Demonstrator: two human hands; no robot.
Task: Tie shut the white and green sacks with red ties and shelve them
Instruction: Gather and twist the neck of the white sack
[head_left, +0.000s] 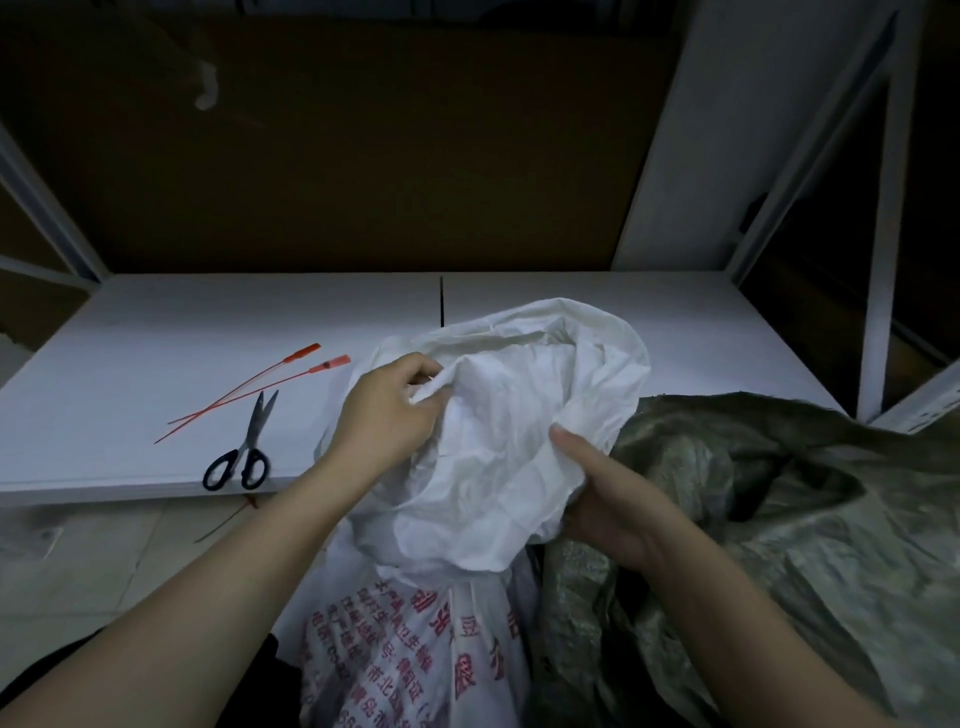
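The white sack (493, 467), printed with red characters lower down, stands in front of me between both arms, its mouth open and crumpled, leaning against the front edge of the shelf (156, 322). My left hand (387, 415) has its fingers curled round a fold of the mouth's left rim, pinching it; my right hand (613, 499) grips the near right rim, thumb laid on top of the cloth and fingers tucked out of sight beneath it. By my reading, this is the gathering of the neck, the first step of the first sack: no tie is round it and the opening gapes wide. The green sack (779, 493) slumps just to the right, touching the white one, its mouth loose and untied too. Two red ties (249, 392) lie side by side on the shelf to the left, well clear of either hand and not picked up, with black-handled scissors (244, 449) just beside them near the shelf's front edge. A thin reddish strand lies on the floor (78, 571) below that edge; whether it is a tie I cannot tell. So, as I judge it, nearly everything is left: cinch and tie the white sack, do the same for the green, then lift both onto the shelf.
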